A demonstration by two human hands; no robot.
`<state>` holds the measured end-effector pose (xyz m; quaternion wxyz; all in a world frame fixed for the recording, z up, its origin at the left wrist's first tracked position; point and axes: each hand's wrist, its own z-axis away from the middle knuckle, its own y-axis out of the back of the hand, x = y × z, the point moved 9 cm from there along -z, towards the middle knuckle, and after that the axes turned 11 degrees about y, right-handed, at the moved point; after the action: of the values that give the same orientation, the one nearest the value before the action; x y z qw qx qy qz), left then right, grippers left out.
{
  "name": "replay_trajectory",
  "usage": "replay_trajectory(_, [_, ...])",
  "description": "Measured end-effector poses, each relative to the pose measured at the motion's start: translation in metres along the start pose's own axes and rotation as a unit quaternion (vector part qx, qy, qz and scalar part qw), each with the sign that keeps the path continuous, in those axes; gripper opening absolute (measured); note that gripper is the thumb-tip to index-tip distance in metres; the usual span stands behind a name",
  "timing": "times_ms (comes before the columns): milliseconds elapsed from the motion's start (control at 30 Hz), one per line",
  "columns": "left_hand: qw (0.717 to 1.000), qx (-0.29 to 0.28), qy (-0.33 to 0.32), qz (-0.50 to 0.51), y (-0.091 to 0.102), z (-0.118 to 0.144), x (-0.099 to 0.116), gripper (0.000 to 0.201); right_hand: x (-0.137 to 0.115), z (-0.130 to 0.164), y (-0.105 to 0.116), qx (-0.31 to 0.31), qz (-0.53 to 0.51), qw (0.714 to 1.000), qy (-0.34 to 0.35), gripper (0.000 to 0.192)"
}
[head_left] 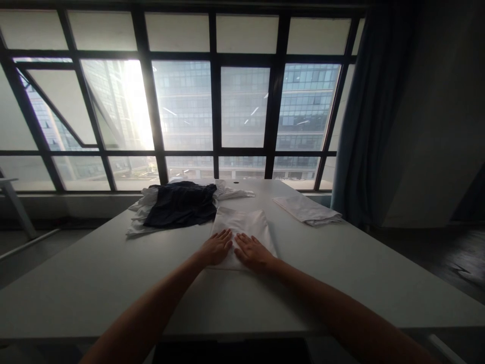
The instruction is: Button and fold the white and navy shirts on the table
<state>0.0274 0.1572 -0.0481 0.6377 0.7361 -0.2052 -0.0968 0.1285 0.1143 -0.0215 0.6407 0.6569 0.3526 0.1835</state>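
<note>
– Checking status: where is the cloth (242,218)?

– Flat on the table (71,296), between the pile (182,203) and the folded item (306,209); left hand (216,247) and right hand (253,252) rest on the cloth, palms down, gripping nothing

– What is done?

– Apparently 1 piece, the folded item; the cloth, a neat rectangle, looks nearly finished. The loose, crumpled pile is probably left to fold

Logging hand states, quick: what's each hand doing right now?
Left hand: open, palm down on the folded white cloth.
Right hand: open, palm down on the same cloth.
</note>
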Motion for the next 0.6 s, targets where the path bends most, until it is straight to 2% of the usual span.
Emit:
replay_trajectory(233, [1.000,-0.014,-0.015,0.001,0.000,0.003,-0.002,0.061,-0.006,0.041,0.001,-0.054,-0.006,0.998,0.025,0.085])
replay_trajectory(367, [0.999,-0.031,-0.037,0.018,0.008,0.008,0.007,0.064,-0.003,0.038,0.018,-0.070,-0.041,0.996,0.024,0.087])
replay_trajectory(500, [0.992,-0.065,-0.104,0.035,0.018,0.016,0.017,0.066,0.020,0.012,0.056,0.017,-0.048,0.999,0.016,0.073])
replay_trajectory(533, [0.990,-0.065,-0.119,0.034,0.022,0.017,0.016,0.066,0.031,0.007,0.061,0.033,-0.026,0.999,0.011,0.070])
replay_trajectory(600, [0.991,-0.057,-0.122,0.015,0.031,0.015,0.005,0.066,0.056,0.001,0.056,0.018,0.024,0.999,-0.011,0.068])
